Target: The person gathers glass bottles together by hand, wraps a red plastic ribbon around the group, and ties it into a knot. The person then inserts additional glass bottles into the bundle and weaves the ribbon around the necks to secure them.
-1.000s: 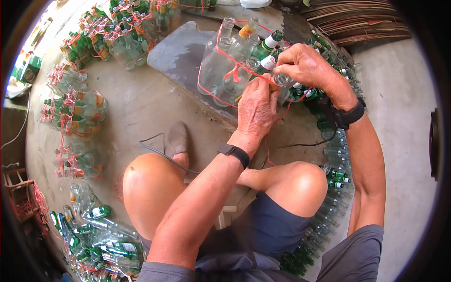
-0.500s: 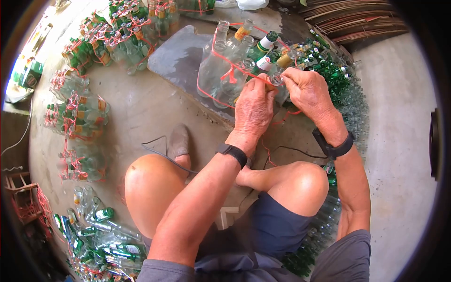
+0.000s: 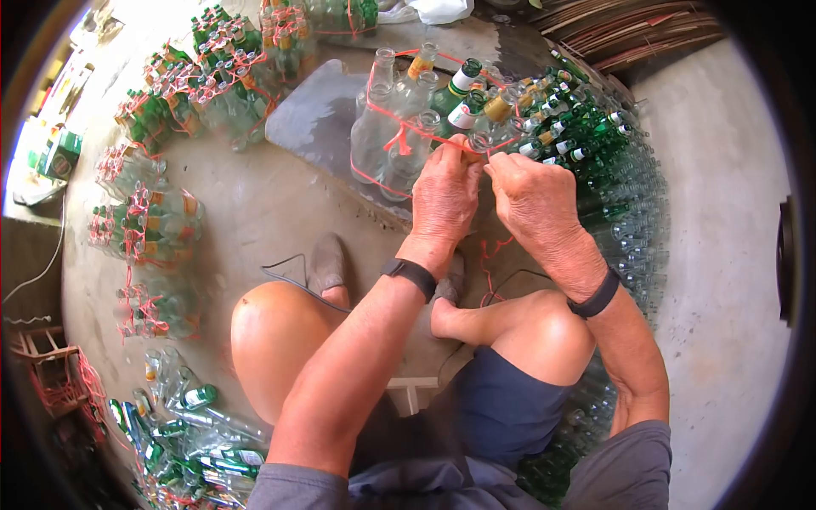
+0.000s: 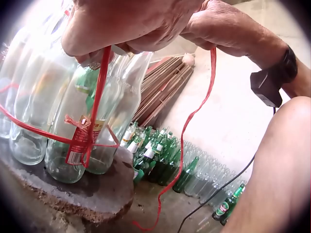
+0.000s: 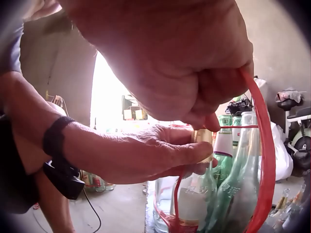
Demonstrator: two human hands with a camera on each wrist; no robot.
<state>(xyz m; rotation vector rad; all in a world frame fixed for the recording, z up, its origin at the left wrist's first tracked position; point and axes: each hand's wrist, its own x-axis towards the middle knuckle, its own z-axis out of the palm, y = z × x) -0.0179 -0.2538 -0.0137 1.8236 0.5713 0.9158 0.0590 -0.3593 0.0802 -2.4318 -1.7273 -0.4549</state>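
A cluster of clear and green bottles (image 3: 370,140) stands upright on a grey stone slab (image 3: 310,106), with red twine (image 3: 425,129) running round the necks and lower down. At the cluster's near corner, the left hand (image 3: 444,195) pinches the twine beside a bottle neck. Close to its right, the right hand (image 3: 537,204) has curled fingers holding the twine, whose loose end (image 4: 182,141) hangs down in the left wrist view. In the right wrist view, a strand (image 5: 262,145) comes out of the right fist, and the left thumb and fingers (image 5: 201,154) lie against a bottle neck.
Tied bottle bundles (image 3: 157,225) stand on the floor at the left, with loose bottles (image 3: 204,425) lying nearer. Many upright bottles (image 3: 595,144) fill the right side. A dark cord (image 3: 285,274) crosses the floor by the feet. Stacked flat strips (image 3: 637,30) lie at the back right.
The right hand has come down and left, closer to the left hand, its fingers now curled more tightly. The left hand keeps its place at the bottle neck. The head view has shifted slightly.
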